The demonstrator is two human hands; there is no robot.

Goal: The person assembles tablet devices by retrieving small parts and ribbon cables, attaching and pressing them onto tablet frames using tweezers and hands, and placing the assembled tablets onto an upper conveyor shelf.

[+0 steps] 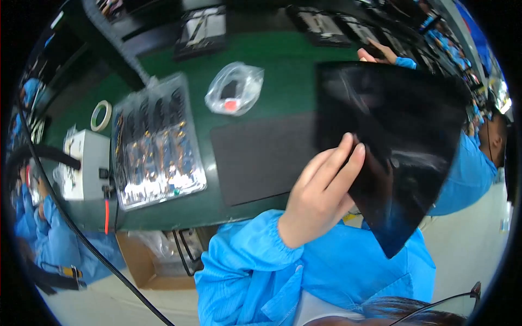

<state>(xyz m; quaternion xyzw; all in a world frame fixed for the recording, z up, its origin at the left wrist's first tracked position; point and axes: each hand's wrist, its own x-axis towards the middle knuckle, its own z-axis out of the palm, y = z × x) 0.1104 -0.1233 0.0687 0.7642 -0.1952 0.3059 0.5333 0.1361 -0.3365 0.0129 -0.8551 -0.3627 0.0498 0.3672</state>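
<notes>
My left hand [321,195] reaches up from the lower middle in a blue sleeve. Its fingertips are closed together in front of a thin, glossy black sheet or panel [413,125]. Whatever is pinched between them is too small and dark to make out. The panel is raised off the table on the right, tilted, with one corner pointing down toward my chest. Pale reflections run over its surface. My right hand does not show; the panel could be covering it. A dark grey rectangular mat [255,160] lies on the green table, left of the panel.
Left of the mat lies a clear plastic tray [157,146] of small parts. Nearby are a plastic bag [234,89], a tape roll [101,116] and a white box [87,163]. A co-worker's hand [380,51] is beyond the panel. A cable [81,233] crosses the left.
</notes>
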